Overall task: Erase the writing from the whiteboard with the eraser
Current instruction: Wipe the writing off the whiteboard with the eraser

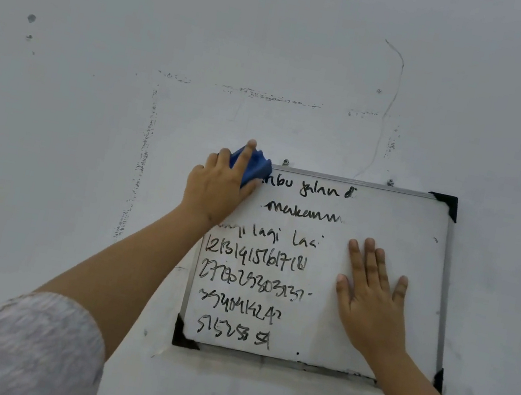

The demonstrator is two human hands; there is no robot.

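Left hand gripping blue eraser at whiteboard top-left corner, right hand flat, empty, on board

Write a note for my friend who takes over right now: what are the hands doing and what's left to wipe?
Left hand: holds the blue eraser at the whiteboard's top left corner.
Right hand: open, pressed flat on the board's right side, steadying it.
Done: the right part looks wiped clean.
Left: the writing on the left and middle, three lines of words and four rows of numbers. Wipe across and down.
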